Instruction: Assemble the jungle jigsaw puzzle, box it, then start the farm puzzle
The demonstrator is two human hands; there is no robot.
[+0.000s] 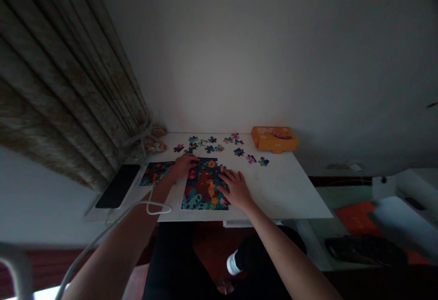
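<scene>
A partly assembled colourful jigsaw puzzle (202,189) lies on the white table (287,190). My right hand (235,188) rests flat on the puzzle's right edge, fingers spread. My left hand (184,164) lies at the puzzle's upper left corner, fingers curled down onto the pieces there; whether it holds one is hidden. Several loose puzzle pieces (209,144) are scattered behind the puzzle. A picture sheet (155,173) with the same colours lies just left of my left hand.
An orange puzzle box (274,138) stands at the table's back right. A black phone (118,185) lies at the left edge. A white cable (150,207) loops over the front edge. Curtains (68,90) hang at left, and a plain wall stands behind.
</scene>
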